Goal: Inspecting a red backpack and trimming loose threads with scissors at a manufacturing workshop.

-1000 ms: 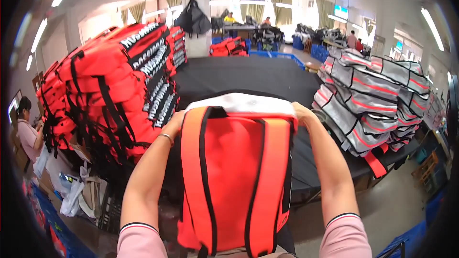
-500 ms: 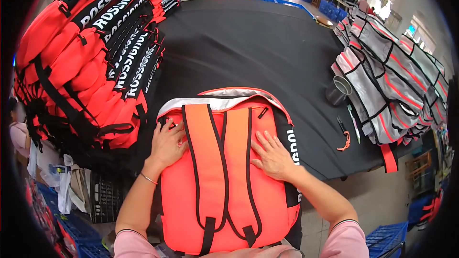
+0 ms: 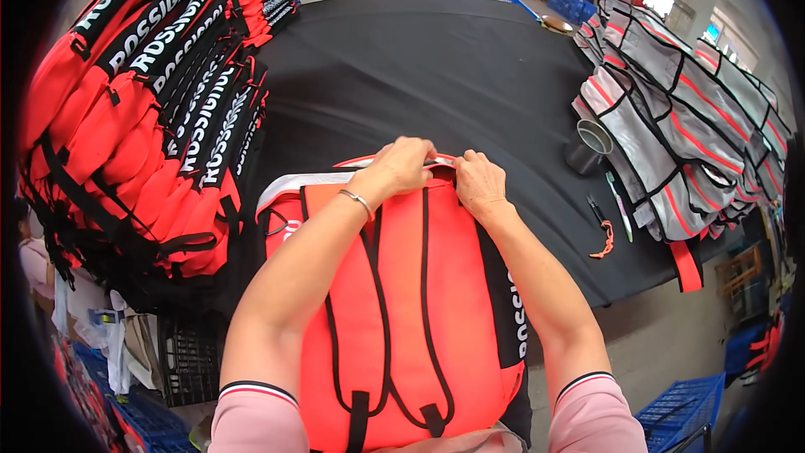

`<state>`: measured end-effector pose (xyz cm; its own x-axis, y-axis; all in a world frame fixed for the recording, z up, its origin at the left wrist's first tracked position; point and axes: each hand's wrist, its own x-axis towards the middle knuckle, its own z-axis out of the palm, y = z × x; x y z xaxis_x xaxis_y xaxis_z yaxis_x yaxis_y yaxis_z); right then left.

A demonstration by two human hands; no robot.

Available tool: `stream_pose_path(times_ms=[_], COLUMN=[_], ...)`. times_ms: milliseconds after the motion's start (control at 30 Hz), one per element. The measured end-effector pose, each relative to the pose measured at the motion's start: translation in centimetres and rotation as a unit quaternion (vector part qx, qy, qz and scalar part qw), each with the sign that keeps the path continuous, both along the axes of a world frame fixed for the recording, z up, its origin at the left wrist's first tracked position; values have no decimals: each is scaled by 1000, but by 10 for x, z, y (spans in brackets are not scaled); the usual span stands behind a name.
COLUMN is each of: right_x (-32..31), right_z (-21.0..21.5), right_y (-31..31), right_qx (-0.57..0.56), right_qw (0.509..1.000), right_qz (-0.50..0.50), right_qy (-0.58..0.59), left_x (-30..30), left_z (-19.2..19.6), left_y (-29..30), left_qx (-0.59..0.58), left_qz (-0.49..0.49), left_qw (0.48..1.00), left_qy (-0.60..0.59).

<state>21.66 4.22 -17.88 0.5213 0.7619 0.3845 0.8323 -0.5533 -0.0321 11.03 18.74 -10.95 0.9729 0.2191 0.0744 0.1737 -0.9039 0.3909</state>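
A bright red-orange backpack (image 3: 458,302) lies in front of me with its two black-edged shoulder straps facing up. Its top opening shows a grey lining along the far edge. My left hand (image 3: 401,164) reaches across to the middle of that edge, its fingers closed on the rim of the opening. Just to the right, my right hand (image 3: 481,185) grips the same rim near the top right corner, fingers bent over it. Whether either one pinches a zipper pull or only the fabric is hidden by the fingers.
A tall stack of red and black backpacks (image 3: 109,143) rises at the left. On the black-covered table (image 3: 402,67), a dark metal cup (image 3: 587,149), a toothbrush (image 3: 619,205) and a small black tool with orange cord (image 3: 599,226) lie before grey bag pieces (image 3: 662,117). A blue crate (image 3: 683,411) stands lower right.
Both hands have left the backpack's sides, where they lay flat, and moved up to its top edge. Their fingers have closed on the rim there.
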Motion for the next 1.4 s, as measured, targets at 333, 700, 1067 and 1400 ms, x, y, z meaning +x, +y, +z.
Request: stream_pose_path(times_ms=[333,700,1067,1400], right_x=[-49,-86,-163,-214], right_z=[70,85,92,70], right_y=[-54,-98,-149,-187], right_qx=[279,437,460,240], right_qw=[945,887,856,711], right_qz=[38,77,223,408], right_qy=[-167,-129,-77,520], left_x=[-17,-67,-157,-212], left_z=[40,79,52,72], left_y=[-37,-106,-133,-132], left_qx=[-36,59,-149,-247], left_qz=[-112,-143,-112,-348], left_qw=[960,937,933,896], left_qy=[-255,-312,-308,120])
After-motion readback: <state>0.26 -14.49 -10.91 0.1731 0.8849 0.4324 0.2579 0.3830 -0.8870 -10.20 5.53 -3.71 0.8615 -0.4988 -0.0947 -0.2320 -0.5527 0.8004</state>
